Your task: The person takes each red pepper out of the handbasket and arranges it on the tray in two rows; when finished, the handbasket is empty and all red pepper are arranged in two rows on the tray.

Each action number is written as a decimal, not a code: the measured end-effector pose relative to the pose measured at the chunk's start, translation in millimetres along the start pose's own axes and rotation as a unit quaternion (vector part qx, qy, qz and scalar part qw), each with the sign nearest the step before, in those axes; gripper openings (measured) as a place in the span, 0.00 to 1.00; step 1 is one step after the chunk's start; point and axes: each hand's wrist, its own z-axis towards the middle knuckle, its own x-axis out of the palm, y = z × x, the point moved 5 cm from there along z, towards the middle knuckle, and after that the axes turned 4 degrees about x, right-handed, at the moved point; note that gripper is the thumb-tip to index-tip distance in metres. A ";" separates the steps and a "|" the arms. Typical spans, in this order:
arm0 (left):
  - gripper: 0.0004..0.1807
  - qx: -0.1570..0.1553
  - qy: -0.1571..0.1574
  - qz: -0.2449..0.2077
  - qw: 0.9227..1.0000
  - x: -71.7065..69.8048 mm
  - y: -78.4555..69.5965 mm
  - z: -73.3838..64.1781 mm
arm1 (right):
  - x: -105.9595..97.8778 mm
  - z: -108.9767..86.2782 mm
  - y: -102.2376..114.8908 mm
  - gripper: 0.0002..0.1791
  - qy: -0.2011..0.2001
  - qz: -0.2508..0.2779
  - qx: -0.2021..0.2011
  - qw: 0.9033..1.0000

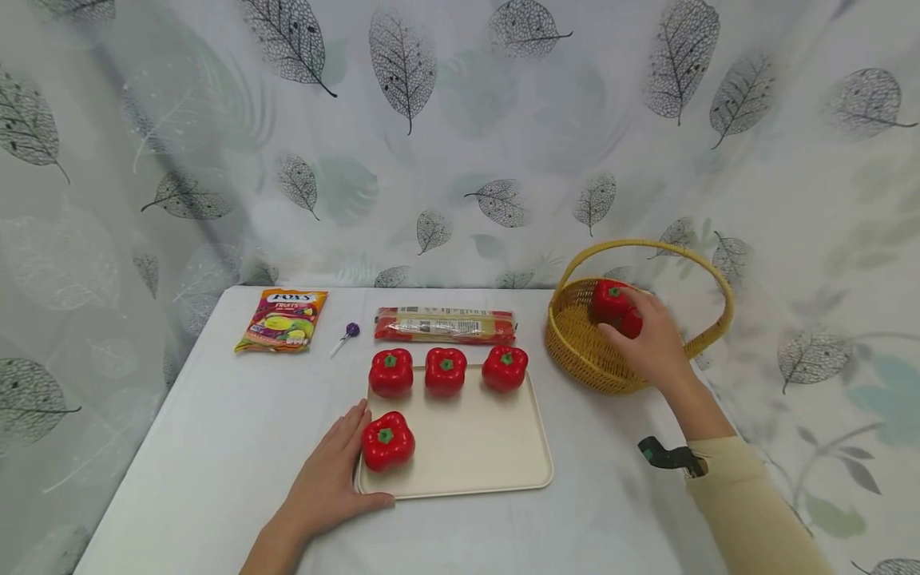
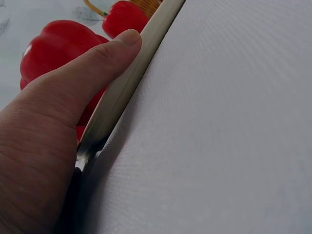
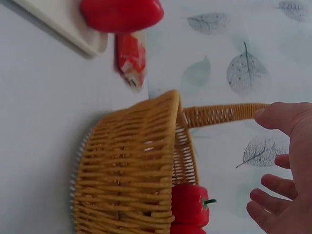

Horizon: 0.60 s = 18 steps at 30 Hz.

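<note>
Pale fabric hanging (image 1: 460, 144), printed with dark veined leaves (image 1: 404, 68) and faint grey-green foliage (image 1: 346, 188), stands behind and to both sides of the white tabletop (image 1: 208, 455); surface finely textured; light diffuse, shadows soft

Soft, even light fills the head view, keeping the worktop (image 1: 180, 479) pale, with only a faint shadow on the near side of the basket (image 1: 585, 359). Small glints dot the glossy peppers (image 1: 388, 442). The curtain (image 1: 460, 160) darkens along a fold at left. The left wrist view is dimmer and greyer, shadowed beneath the tray (image 2: 120, 92); the right wrist view blurs the packet (image 3: 130, 56).
</note>
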 end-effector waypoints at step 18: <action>0.80 -0.004 0.000 -0.001 1.000 -0.2 0.6 0.2 | -0.6 19.4 -47.7 0.45 0.011 -0.006 0.090 0.996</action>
